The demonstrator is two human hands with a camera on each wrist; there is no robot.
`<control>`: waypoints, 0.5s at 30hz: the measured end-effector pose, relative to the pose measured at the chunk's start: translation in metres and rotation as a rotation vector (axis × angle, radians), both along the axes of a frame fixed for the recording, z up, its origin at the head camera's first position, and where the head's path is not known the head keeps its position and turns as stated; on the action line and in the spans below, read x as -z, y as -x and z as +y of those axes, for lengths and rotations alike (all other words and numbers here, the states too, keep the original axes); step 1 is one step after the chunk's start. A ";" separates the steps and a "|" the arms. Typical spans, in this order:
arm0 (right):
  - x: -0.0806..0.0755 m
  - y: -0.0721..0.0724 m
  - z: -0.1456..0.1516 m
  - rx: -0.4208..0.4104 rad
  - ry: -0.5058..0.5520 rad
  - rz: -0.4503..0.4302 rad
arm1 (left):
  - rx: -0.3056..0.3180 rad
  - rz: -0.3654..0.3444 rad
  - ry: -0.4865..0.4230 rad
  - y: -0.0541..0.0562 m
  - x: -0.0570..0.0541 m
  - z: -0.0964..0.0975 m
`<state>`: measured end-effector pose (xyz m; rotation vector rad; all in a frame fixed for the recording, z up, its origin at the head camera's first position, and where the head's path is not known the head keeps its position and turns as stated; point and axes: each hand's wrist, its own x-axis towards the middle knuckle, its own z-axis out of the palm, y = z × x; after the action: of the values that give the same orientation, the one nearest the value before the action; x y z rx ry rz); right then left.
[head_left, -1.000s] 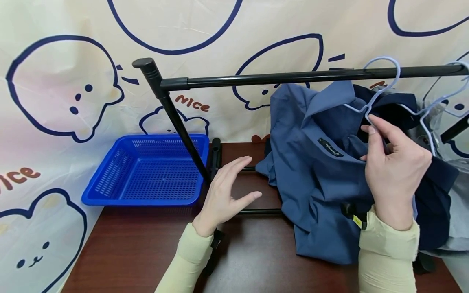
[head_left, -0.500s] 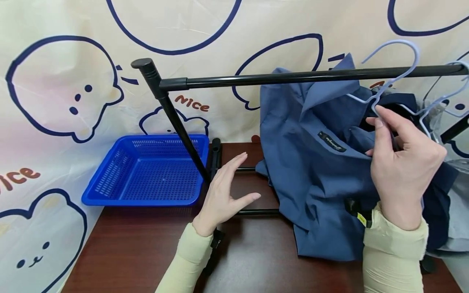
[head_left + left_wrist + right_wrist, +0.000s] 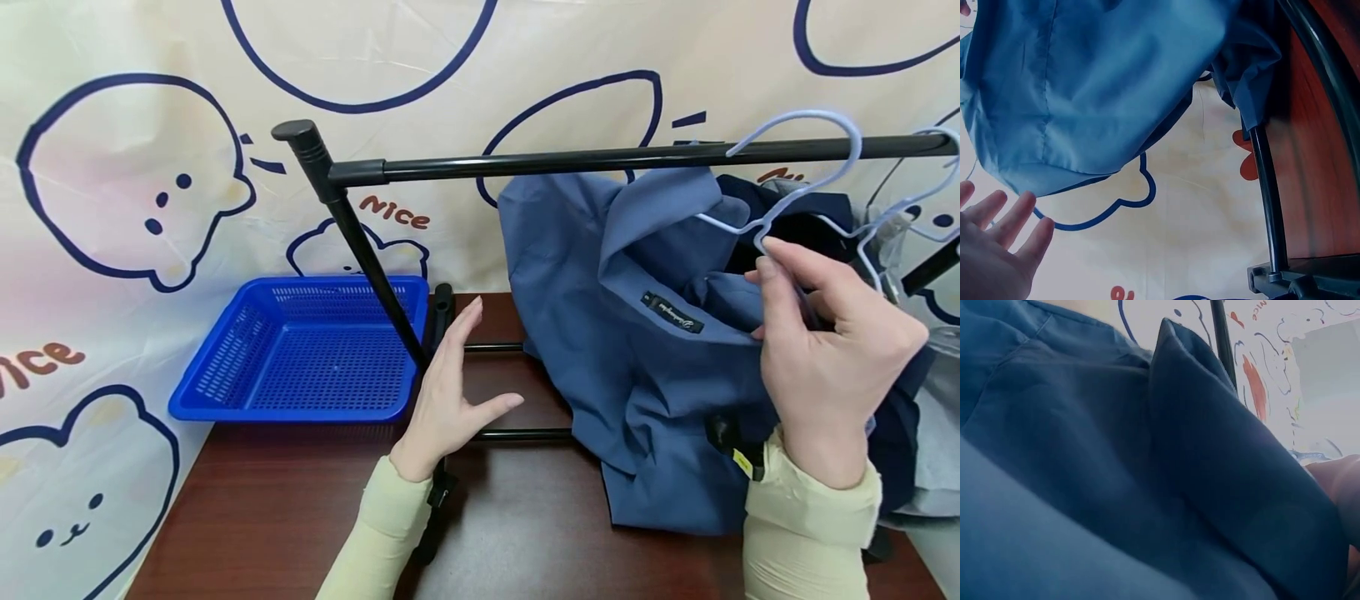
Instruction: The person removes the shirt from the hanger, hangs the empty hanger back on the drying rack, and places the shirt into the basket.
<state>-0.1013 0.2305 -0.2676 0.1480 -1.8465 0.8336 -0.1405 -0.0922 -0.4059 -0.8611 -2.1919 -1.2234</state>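
My right hand (image 3: pixel 840 358) pinches the neck of a light-blue hanger (image 3: pixel 768 221), just below its hook. The hook arches above the black rail (image 3: pixel 570 160); whether it rests on the rail I cannot tell. A blue collared shirt (image 3: pixel 660 400) with a black label hangs on this hanger, its collar turned up in the right wrist view. The left hand (image 3: pixel 442 400) is held up to the left of the shirt, fingers straight and thumb apart. In the left wrist view its fingers (image 3: pixel 1013 228) lie close beside the shirt's edge, holding nothing.
A blue plastic basket (image 3: pixel 330 358) sits on the brown table (image 3: pixel 285 500), behind the rack's slanted black post (image 3: pixel 371 267). On the right, a second light-blue hanger (image 3: pixel 885 223) carries dark clothing (image 3: pixel 900 450). A printed cloth backs everything.
The right hand has moved a little right; the hook rose above the rail, then came lower. The shirt's left side has swung left. The left hand shifted slightly left.
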 end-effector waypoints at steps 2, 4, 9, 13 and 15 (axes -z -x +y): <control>0.000 -0.002 0.000 -0.002 0.004 0.005 | -0.008 -0.005 -0.006 0.001 0.001 -0.001; 0.001 -0.003 0.000 -0.010 0.011 0.010 | -0.013 -0.008 -0.008 0.002 0.002 -0.001; 0.001 -0.006 -0.001 -0.052 0.030 0.024 | -0.008 -0.019 0.002 0.004 0.003 -0.003; 0.001 -0.009 0.001 -0.111 0.052 0.041 | -0.007 -0.067 -0.013 0.006 0.004 -0.004; 0.001 -0.010 0.001 -0.148 0.065 0.056 | -0.009 -0.100 -0.026 0.006 0.005 -0.004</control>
<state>-0.0909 0.2315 -0.2686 0.2668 -1.7694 0.9815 -0.1468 -0.0963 -0.4107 -0.7948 -2.2501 -1.3143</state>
